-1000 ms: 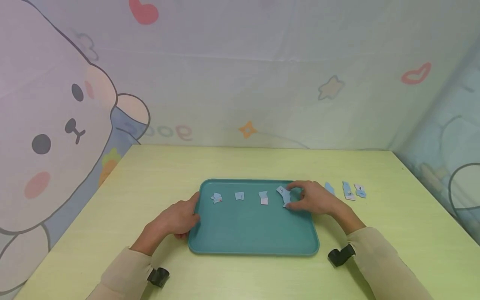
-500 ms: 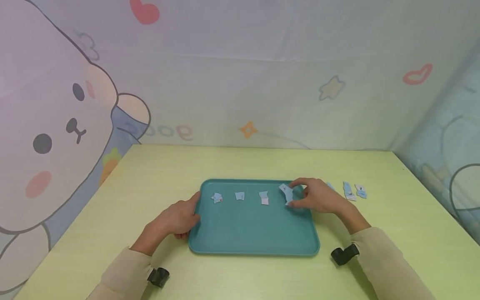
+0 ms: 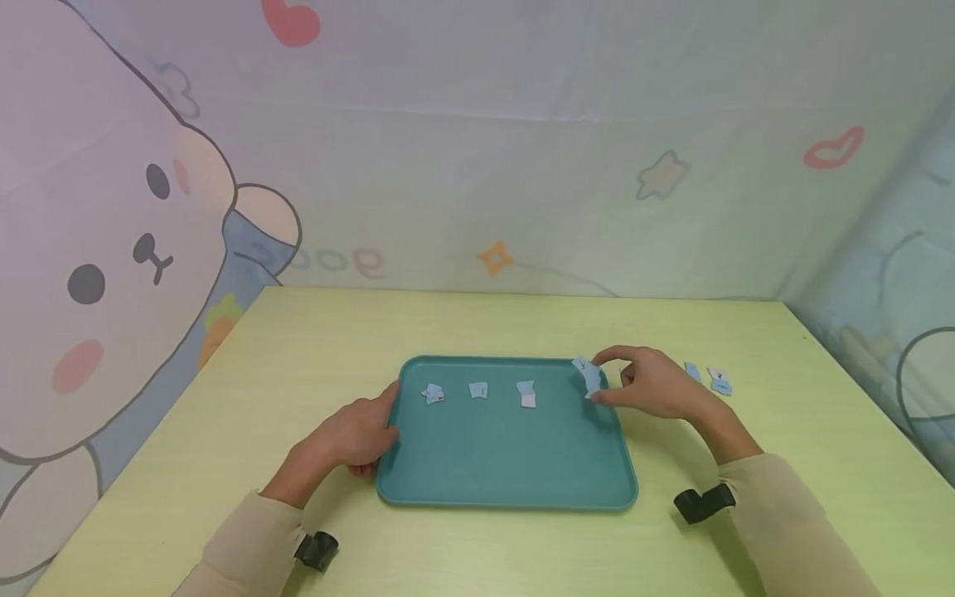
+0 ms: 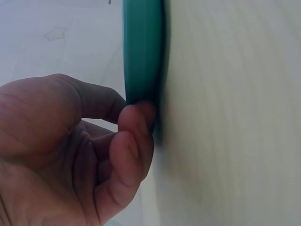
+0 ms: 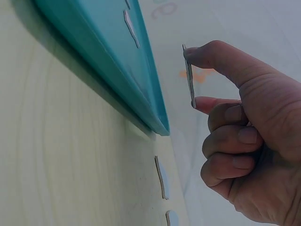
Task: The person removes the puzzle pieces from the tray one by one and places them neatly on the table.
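Observation:
My left hand (image 3: 361, 431) grips the left rim of a teal tray (image 3: 507, 464); in the left wrist view thumb and fingers are curled about its edge (image 4: 143, 47). My right hand (image 3: 656, 381) pinches a thin, light-blue puzzle piece (image 3: 588, 376) by its two ends, between thumb and index finger. That piece is up off the tray, over its right back corner; the right wrist view shows it edge-on (image 5: 190, 77), with the other fingers curled in. Three more puzzle pieces lie in a row in the tray: left (image 3: 433, 394), middle (image 3: 478, 390) and right (image 3: 526, 394).
On the table (image 3: 448, 547), right of the tray, lie more pieces, one blue (image 3: 692, 371) and one pink and blue (image 3: 719, 381), partly behind my right hand. A printed cloth (image 3: 477, 149) hangs behind the table.
My right hand has lifted the pinched puzzle piece from the tray and carried it right and back to the tray's corner. My left hand keeps its place on the rim.

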Action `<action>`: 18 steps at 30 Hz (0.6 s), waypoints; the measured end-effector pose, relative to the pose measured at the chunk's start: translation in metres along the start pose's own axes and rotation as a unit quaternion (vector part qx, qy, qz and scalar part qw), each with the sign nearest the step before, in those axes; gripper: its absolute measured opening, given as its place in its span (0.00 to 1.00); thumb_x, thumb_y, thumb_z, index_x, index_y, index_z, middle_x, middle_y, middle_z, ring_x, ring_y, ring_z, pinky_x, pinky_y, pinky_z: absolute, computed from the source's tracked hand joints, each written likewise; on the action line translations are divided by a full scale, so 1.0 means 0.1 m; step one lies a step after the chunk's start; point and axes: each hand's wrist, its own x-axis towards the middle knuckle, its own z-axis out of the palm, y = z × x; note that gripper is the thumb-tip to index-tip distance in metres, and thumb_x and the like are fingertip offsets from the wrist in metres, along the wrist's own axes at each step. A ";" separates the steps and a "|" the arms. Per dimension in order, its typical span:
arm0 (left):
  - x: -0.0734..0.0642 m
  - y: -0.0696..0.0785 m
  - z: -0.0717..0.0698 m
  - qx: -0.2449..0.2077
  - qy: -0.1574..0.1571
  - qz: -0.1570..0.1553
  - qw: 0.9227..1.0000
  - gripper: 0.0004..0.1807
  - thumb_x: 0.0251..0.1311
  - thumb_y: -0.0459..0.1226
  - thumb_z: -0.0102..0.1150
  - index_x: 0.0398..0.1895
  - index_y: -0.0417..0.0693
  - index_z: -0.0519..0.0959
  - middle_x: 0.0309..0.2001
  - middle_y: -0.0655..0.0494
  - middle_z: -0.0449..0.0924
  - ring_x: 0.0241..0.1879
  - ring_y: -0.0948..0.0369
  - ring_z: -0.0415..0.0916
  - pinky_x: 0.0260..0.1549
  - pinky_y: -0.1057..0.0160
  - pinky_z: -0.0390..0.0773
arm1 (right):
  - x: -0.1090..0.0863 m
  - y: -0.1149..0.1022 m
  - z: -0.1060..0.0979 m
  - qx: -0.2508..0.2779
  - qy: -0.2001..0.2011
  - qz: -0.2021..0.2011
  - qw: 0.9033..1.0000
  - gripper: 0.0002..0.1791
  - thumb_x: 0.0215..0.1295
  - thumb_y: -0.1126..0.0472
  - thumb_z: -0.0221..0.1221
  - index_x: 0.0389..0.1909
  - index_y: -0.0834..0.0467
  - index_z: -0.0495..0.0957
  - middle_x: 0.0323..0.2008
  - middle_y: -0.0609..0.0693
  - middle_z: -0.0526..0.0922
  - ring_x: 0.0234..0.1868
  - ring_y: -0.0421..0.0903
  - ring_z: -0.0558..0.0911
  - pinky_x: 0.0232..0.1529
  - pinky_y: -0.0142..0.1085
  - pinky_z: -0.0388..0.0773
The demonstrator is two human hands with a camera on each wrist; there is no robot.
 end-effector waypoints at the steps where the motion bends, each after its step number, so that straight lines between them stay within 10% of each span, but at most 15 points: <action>1: 0.00 0.00 0.00 0.001 0.000 0.001 1.000 0.41 0.74 0.31 0.46 0.84 0.31 0.43 0.16 0.51 0.76 0.13 0.61 0.72 0.15 0.63 0.74 | -0.01 0.01 -0.01 0.002 0.000 0.000 1.000 0.31 0.61 0.47 0.73 0.62 0.57 0.80 0.16 0.41 0.61 0.20 0.39 0.61 0.25 0.34 0.60; 18: 0.00 0.01 0.00 0.003 0.003 0.012 1.000 0.40 0.72 0.29 0.44 0.84 0.29 0.44 0.15 0.51 0.76 0.12 0.61 0.71 0.15 0.64 0.73 | -0.18 0.17 -0.12 0.014 -0.023 0.001 1.000 0.30 0.59 0.50 0.75 0.60 0.56 0.81 0.16 0.39 0.62 0.19 0.35 0.61 0.26 0.32 0.62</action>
